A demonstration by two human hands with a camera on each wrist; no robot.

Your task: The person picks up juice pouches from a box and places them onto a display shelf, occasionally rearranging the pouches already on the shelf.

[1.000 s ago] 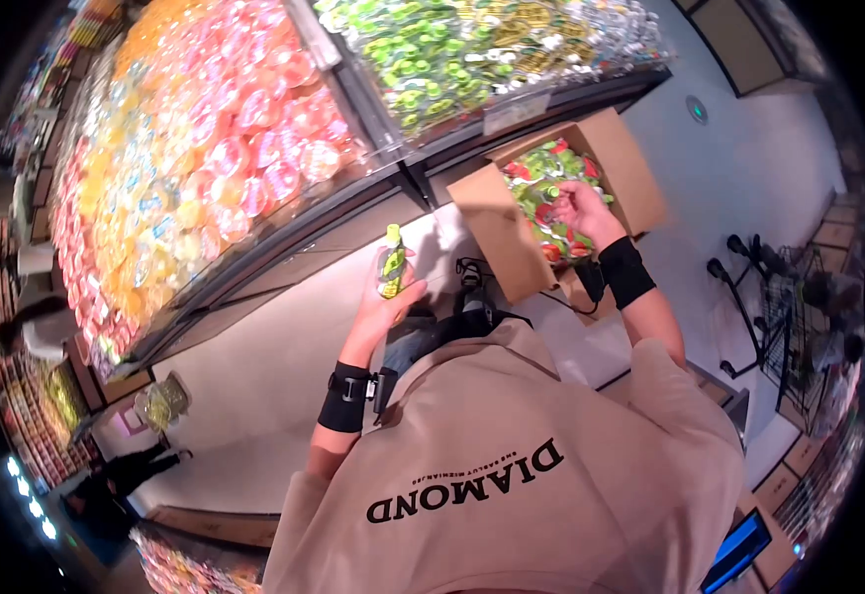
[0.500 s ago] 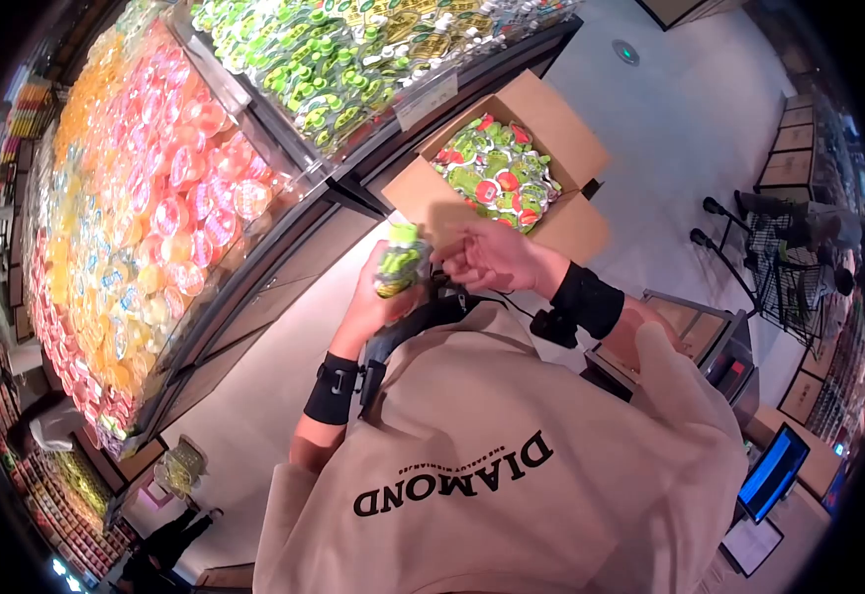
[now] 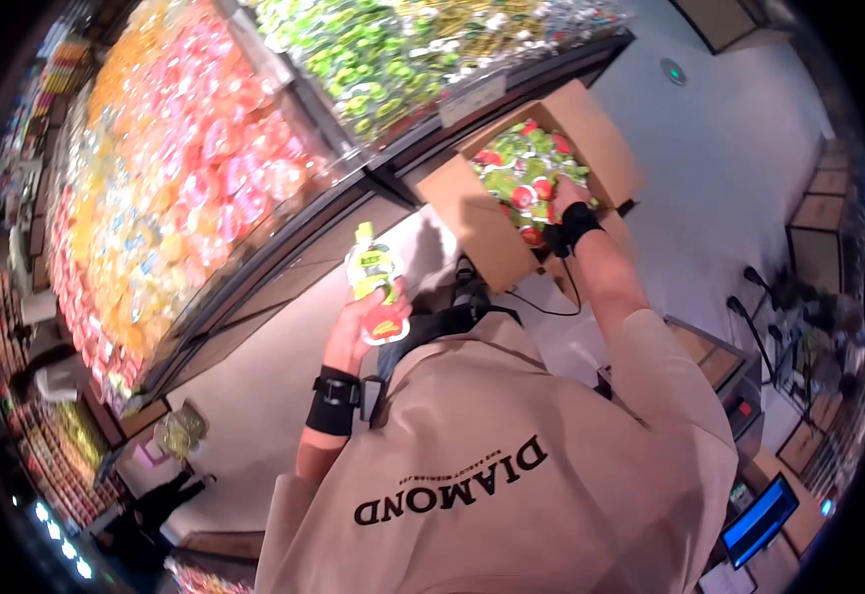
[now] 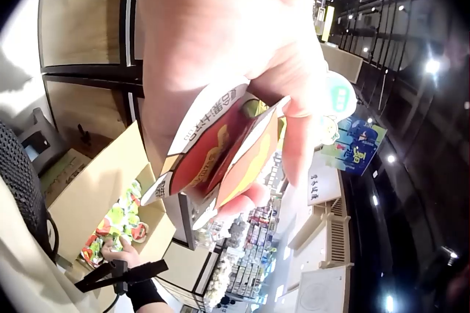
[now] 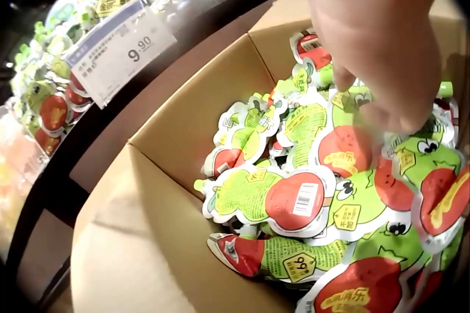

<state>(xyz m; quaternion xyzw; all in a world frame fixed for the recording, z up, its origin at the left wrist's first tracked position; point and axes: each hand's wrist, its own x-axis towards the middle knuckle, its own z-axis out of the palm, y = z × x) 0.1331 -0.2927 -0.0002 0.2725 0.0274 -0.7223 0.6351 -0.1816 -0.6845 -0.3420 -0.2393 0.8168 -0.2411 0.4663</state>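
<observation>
In the head view my left hand (image 3: 358,327) grips green-and-red pouches (image 3: 383,322), a green cap pointing up. At least two pouches (image 4: 250,162) show in its grasp in the left wrist view, their red-and-yellow ends spread apart. My right hand (image 3: 569,194) is down inside an open cardboard box (image 3: 482,233) at its right side. In the right wrist view the right hand (image 5: 378,41) points down onto the piled pouches (image 5: 268,195); its fingertips are blurred, and whether they pinch a pouch is unclear.
A dark-edged display bin (image 3: 254,257) of pink and orange packs stands left of the box, with green-capped pouches (image 3: 353,69) beyond. A price card (image 5: 121,52) hangs on its edge. A cart (image 3: 799,366) and a monitor (image 3: 759,520) are at the right.
My right hand was in the box, came back beside my left hand, and is now in the box again. The left hand's pouches have turned, showing a red end. The head view shifted.
</observation>
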